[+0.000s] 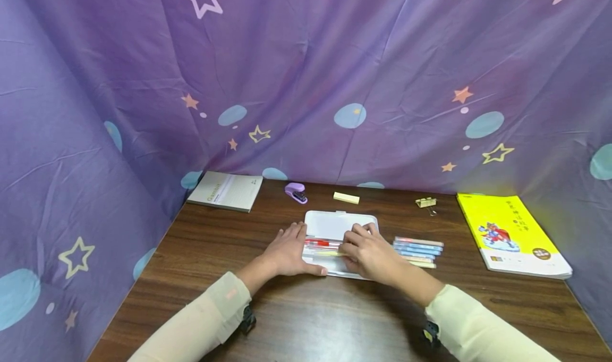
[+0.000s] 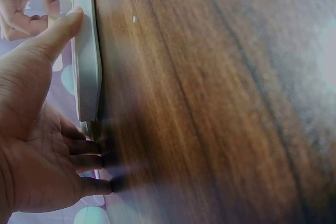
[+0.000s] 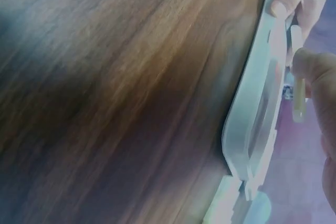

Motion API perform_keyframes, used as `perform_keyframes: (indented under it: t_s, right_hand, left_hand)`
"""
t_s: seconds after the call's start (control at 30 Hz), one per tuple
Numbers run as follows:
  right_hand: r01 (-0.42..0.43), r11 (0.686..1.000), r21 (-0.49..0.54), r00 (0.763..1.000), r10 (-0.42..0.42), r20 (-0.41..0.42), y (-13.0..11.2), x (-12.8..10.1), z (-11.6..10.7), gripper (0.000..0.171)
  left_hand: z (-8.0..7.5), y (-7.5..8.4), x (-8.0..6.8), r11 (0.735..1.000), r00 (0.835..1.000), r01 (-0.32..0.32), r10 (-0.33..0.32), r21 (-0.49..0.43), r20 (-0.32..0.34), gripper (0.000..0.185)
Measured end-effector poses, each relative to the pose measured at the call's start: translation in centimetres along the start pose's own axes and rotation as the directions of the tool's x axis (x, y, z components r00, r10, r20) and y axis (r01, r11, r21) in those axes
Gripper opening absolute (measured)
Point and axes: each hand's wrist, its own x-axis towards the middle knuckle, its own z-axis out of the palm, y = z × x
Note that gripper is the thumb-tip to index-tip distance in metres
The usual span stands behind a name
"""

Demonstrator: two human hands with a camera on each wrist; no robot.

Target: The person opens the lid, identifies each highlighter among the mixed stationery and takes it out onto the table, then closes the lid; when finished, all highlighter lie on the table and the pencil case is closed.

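A white pencil case [image 1: 334, 225] lies open on the table, its lid folded back. Inside it are pens, one with a red part [image 1: 317, 242]. My left hand [image 1: 287, 251] rests at the case's left end, fingers straight on the table and thumb against the front edge. Over the case, my right hand [image 1: 369, 251] pinches a slim pale yellow pen [image 3: 299, 100] between thumb and fingers. Several pastel pens [image 1: 418, 246] lie in a row just right of the case, beyond the right hand. Part of the case's interior is hidden by that hand.
Along the back stand a grey notebook [image 1: 227, 191], a purple stapler [image 1: 296, 192], a pale yellow sticky-note block [image 1: 346, 198] and binder clips [image 1: 426, 203]. A yellow book [image 1: 511, 229] lies at the right. A purple curtain [image 1: 306, 85] hangs behind the table.
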Motion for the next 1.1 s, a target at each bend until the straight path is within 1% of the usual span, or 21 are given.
perform_keyframes:
  t_s: [0.37, 0.53, 0.63, 0.87, 1.1]
  right_hand:
    - [-0.069, 0.997, 0.02, 0.996, 0.07, -0.049, 1.2, -2.0, -0.7, 0.028]
    - [-0.119, 0.993, 0.026, 0.992, 0.12, -0.023, 1.7, -3.5, -1.4, 0.027]
    - [-0.147, 0.989, 0.022, 0.989, 0.147, -0.006, 2.1, -4.5, -2.1, 0.028]
    - [-0.202, 0.979, 0.013, 0.979, 0.202, 0.0, 3.1, -7.4, -3.4, 0.03]
    - [-0.229, 0.973, -0.012, 0.973, 0.229, 0.01, 4.0, -10.8, -4.2, 0.032]
  left_hand:
    - [0.0, -0.1, -0.1, 1.0, 1.0, -0.011, 0.011, -0.003, -0.004, 0.14]
    - [0.1, -0.1, -0.1, 1.0, 1.0, -0.011, 0.011, -0.002, 0.002, 0.14]
    - [0.1, -0.1, -0.1, 1.0, 1.0, -0.009, 0.009, -0.002, 0.004, 0.14]
    - [0.0, 0.1, -0.1, 1.0, 1.0, -0.009, 0.009, 0.003, 0.003, 0.139]
    - [-0.1, 0.2, -0.1, 1.0, 1.0, -0.005, 0.005, 0.009, 0.002, 0.139]
